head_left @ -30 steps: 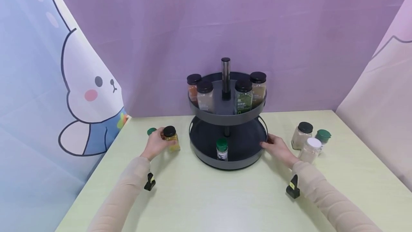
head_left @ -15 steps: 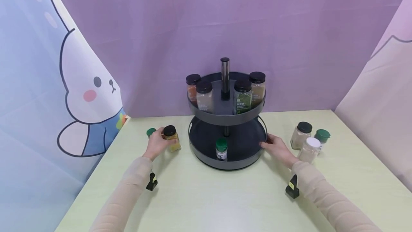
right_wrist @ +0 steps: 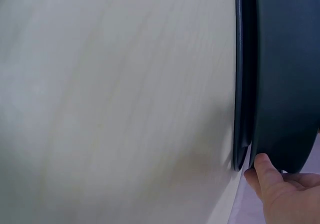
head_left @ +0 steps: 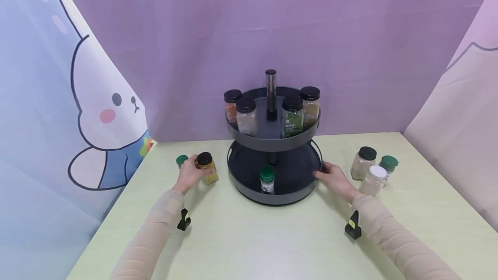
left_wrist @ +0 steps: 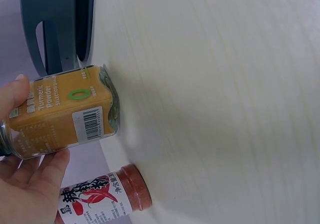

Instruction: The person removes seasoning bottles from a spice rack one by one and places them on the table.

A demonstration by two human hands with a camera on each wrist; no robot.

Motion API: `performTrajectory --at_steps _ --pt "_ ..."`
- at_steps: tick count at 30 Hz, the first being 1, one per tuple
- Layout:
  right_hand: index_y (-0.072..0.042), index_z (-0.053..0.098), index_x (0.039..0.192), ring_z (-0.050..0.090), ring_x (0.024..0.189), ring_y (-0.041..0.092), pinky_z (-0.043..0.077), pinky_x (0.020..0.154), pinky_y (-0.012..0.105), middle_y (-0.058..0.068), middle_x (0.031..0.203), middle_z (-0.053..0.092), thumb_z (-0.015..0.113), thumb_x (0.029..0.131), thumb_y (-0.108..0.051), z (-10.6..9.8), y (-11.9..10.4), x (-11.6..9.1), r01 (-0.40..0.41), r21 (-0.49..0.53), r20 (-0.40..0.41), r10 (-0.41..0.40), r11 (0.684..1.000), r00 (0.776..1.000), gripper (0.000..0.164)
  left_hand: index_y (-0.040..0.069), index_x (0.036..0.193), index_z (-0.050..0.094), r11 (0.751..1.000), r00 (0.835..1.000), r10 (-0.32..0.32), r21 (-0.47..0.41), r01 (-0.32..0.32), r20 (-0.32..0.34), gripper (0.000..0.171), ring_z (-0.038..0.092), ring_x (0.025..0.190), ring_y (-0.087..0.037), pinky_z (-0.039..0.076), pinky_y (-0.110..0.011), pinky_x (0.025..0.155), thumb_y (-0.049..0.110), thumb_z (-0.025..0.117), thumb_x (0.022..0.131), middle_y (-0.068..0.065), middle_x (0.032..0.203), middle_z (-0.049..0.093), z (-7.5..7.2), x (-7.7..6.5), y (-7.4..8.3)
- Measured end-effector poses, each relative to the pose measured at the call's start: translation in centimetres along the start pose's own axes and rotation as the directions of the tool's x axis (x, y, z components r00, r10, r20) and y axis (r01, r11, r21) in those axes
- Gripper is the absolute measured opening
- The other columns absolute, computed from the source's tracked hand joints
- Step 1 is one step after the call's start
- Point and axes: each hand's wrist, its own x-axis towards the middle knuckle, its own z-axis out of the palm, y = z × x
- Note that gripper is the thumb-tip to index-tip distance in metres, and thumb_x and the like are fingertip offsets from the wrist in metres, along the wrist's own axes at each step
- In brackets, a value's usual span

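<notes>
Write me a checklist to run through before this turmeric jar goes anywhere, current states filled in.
1. Left hand holding the turmeric powder jar: ok, thumb and fingers are on opposite sides.
2. Black cap on the jar: ok.
3. Jar's base off the table: cannot tell; no contact point is plain.
4. Chili powder jar apart from the turmeric: ok, a gap shows.
5. Right hand gripping the lower tier: ok, at its right rim.
6. Whole lower tier visible: not ok, the upper tier hides its back.
</notes>
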Motion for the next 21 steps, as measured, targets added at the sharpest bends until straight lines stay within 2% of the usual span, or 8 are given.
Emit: performTrajectory --at_steps 9,21 --pt "0.015 0.026 0.136 0.038 0.126 0.042 0.034 0.105 0.047 0.033 0.135 0.038 0.051 0.092 -0.014 -0.08 0.02 0.07 -0.019 0.009 0.005 0.019 1.0 1.0 0.059 -0.002 0.122 0.05 1.0 1.0 -0.007 -0.017 0.008 0.011 0.058 0.059 0.103 -0.032 0.049 -0.042 0.088 0.016 0.076 0.073 -0.022 0.117 0.058 0.07 0.09 -0.23" --pt "0.015 0.028 0.135 0.04 0.124 0.042 0.035 0.104 0.048 0.033 0.134 0.039 0.051 0.091 -0.013 0.02 0.12 -0.04 -0.002 0.018 -0.002 0.002 1.0 1.0 0.058 -0.003 0.124 0.047 0.999 0.999 -0.026 -0.034 0.027 0.024 0.06 0.057 0.107 -0.035 0.047 -0.043 0.092 0.016 0.075 0.074 -0.023 0.12 0.056 0.21 0.23 -0.35"
